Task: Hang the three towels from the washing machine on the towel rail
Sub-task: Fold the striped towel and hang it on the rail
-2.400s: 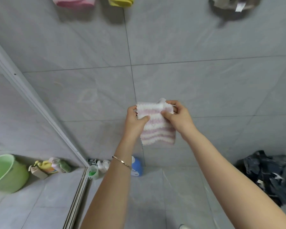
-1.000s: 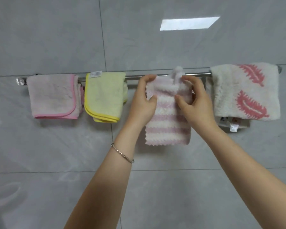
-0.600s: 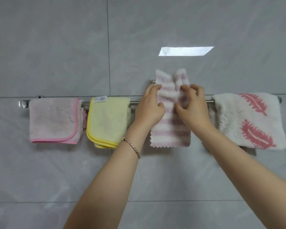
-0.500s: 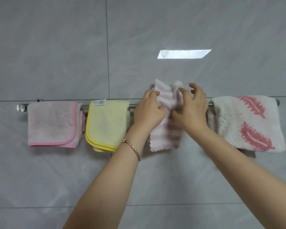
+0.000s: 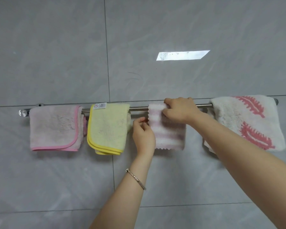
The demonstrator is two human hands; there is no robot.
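Nearest the camera, two bare forearms reach up toward the wall, the left one wearing a thin bracelet (image 5: pixel 136 179) at the wrist. The left hand (image 5: pixel 143 132) sits at the lower left edge of the striped towel (image 5: pixel 169 134), its fingertips (image 5: pixel 141 121) drawn together beside the zigzag edge; whether they actually pinch the cloth cannot be told. Above and to the right of it, the right hand (image 5: pixel 180 109) is closed on the top fold of the striped towel, pressing it against the towel rail (image 5: pixel 139 108), with its fingers curled over the bar.

The striped towel, white with pale pink bands, hangs draped over the rail directly under the right hand's grip, its lower edge falling below the left hand's knuckles. Just left of the left hand hangs a yellow towel (image 5: pixel 106 128) with a label at its top, and beyond that a pink-edged towel (image 5: pixel 54 127) near the rail's end. To the right of the right hand, a white towel (image 5: pixel 248 121) with red leaf patterns covers the rail's far end. Behind everything is a grey tiled wall (image 5: pixel 56 47) carrying a bright reflected patch of light (image 5: pixel 182 55).
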